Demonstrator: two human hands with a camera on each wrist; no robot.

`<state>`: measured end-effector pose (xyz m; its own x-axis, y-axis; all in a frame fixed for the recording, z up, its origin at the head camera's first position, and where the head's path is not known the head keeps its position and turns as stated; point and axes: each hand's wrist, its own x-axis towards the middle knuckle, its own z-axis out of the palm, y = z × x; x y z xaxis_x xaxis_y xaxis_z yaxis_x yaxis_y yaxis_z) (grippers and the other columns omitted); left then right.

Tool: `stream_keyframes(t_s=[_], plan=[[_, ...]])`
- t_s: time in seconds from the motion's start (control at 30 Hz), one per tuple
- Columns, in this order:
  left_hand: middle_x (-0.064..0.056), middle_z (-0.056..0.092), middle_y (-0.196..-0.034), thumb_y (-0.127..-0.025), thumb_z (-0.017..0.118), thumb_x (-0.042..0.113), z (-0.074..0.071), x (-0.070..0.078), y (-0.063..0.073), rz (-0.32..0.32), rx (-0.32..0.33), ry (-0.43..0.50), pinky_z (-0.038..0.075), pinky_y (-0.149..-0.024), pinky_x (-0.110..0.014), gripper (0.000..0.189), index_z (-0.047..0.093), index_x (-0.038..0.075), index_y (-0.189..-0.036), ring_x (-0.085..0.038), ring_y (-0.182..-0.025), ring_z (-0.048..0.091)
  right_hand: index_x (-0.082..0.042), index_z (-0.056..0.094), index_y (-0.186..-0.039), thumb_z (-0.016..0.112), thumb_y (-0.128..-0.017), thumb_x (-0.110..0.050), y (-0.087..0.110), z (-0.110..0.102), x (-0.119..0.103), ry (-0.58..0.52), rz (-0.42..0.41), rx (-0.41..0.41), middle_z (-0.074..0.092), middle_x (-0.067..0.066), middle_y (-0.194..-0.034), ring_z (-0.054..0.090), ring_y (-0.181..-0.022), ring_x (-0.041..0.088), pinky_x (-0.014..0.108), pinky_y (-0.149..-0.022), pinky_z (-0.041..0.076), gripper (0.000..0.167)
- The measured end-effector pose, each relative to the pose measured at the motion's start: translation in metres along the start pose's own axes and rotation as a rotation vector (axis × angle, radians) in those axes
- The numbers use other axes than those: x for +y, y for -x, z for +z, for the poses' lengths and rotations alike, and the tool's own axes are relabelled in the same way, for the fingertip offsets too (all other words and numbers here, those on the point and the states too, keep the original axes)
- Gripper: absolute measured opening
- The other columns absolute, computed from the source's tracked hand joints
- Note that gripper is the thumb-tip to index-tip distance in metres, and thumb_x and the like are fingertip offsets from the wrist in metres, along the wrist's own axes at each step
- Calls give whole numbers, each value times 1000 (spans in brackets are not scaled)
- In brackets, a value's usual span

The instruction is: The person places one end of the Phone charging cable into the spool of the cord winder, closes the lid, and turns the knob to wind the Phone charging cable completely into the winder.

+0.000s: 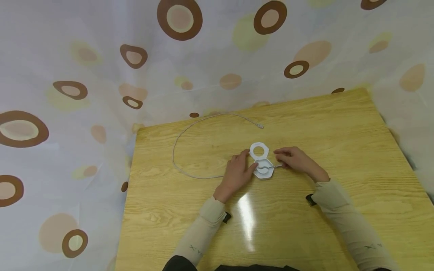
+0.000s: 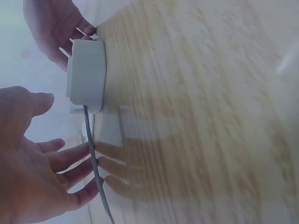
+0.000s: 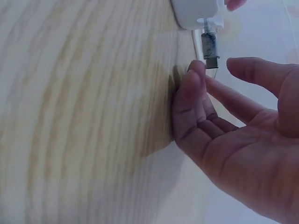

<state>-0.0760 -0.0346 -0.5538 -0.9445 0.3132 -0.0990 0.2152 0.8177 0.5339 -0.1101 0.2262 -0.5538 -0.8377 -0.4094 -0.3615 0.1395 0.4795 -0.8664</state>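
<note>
An opened white case (image 1: 266, 175) is flanked by the left hand (image 1: 236, 171) and right hand (image 1: 295, 160), just right of frame centre.
It is set on the desk (image 1: 162, 210), a plug (image 3: 210, 44) extended rightward. Left fingers are loosely spread, right ones half-bent, thumb apart; nothing is gripped by either.

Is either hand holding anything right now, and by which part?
Nothing appears held: the right hand has thumb and fingertips apart beside the connector, and the left hand is open beside the white case.
</note>
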Motion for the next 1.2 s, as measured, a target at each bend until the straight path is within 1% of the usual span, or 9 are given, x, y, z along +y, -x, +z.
stream_keyframes(t_s=[0.37, 0.5, 0.57, 0.63, 0.73, 0.87, 1.0, 1.13, 1.2], plan=[[-9, 57, -158, -110, 55, 42, 2, 3, -3, -94, -56, 239, 33, -126, -55, 58, 43, 13, -158, -36, -147, 49, 15, 53, -145, 49, -112, -14, -1, 6, -5, 12, -47, -2, 57, 5, -75, 48, -57, 8, 24, -55, 42, 44], [-13, 57, -158, -110, 52, 45, 1, 5, -6, -112, -53, 320, 34, -126, -56, 58, 45, 11, -157, -36, -147, 50, 14, 55, -144, 50, -112, -15, -2, 7, -6, 23, -58, 23, 60, 9, -76, 49, -57, 10, 25, -55, 42, 43], [-15, 58, -156, -110, 51, 46, 0, 6, -6, -118, -48, 367, 38, -123, -55, 59, 46, 10, -157, -36, -145, 52, 11, 57, -144, 51, -112, -17, -2, 7, -5, 60, -65, 51, 68, 17, -86, 58, -66, 16, 27, -61, 47, 43], [-16, 58, -155, -111, 50, 47, -2, 6, -6, -125, -43, 425, 43, -120, -54, 59, 45, 10, -157, -35, -144, 53, 6, 60, -143, 52, -112, -21, -2, 7, -5, 104, -60, 91, 74, 25, -106, 68, -84, 26, 33, -74, 54, 42], [-15, 55, -156, -111, 51, 43, -4, 6, -5, -118, -27, 528, 47, -117, -52, 58, 43, 9, -157, -33, -143, 54, 1, 63, -143, 52, -112, -27, -1, 8, -6, 140, -49, 148, 69, 27, -135, 69, -116, 39, 48, -97, 55, 43], [-14, 54, -158, -112, 53, 35, -5, 4, -4, -82, 17, 629, 50, -113, -49, 55, 43, 6, -157, -33, -140, 57, -1, 63, -144, 52, -113, -34, 2, 10, -9, 74, -18, 178, 67, 24, -141, 65, -129, 42, 56, -109, 50, 46], [-14, 57, -156, -111, 54, 32, -8, 4, 0, -62, 49, 657, 52, -109, -47, 52, 45, 6, -156, -32, -138, 60, -3, 66, -142, 56, -111, -38, 4, 10, -12, 15, -5, 205, 72, 18, -136, 70, -125, 34, 42, -106, 54, 48], [-12, 57, -157, -112, 53, 35, -12, 7, 5, -66, 50, 676, 52, -110, -48, 53, 45, 8, -157, -31, -140, 59, 0, 68, -137, 59, -110, -37, 6, 9, -14, -58, -2, 216, 76, 17, -128, 77, -104, 14, 17, -92, 52, 47], [-11, 57, -157, -112, 52, 37, -14, 8, 8, -73, 50, 687, 51, -112, -49, 53, 47, 8, -157, -30, -140, 59, 2, 68, -134, 60, -109, -36, 8, 9, -15, -105, 9, 214, 76, 18, -126, 76, -96, 5, 12, -87, 52, 46]])
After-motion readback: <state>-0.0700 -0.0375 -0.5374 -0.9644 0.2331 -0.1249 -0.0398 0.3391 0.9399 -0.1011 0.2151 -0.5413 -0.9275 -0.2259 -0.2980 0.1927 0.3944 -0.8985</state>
